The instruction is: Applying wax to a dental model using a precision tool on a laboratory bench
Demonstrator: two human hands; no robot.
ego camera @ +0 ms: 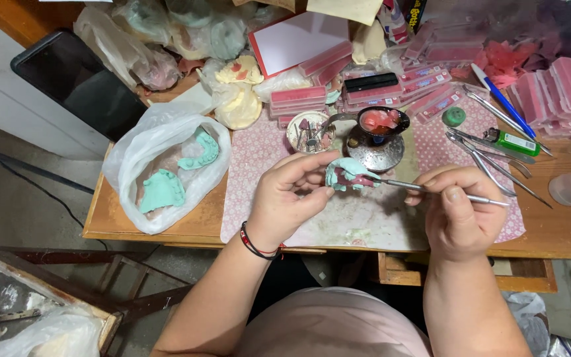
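A pale green plaster dental cast with pink wax on it [350, 174] is held above the middle of the wooden bench [563, 228], pinched between the thumb and curled fingers of the left hand [290, 198]. A thin metal wax-carving instrument [441, 192] is gripped like a pen by the right hand [460, 211], fingers closed round its shaft, and its tip is laid against the pink wax on the cast. Beneath both hands a pink patterned cloth mat [252, 172] is spread. Just behind the cast a small metal burner cup holding red wax [379, 129] is set. Near the bench's left edge, a clear plastic bag holding two more green casts [166, 168] is placed. Metal pliers and tweezers [490, 162] are laid toward the right edge.
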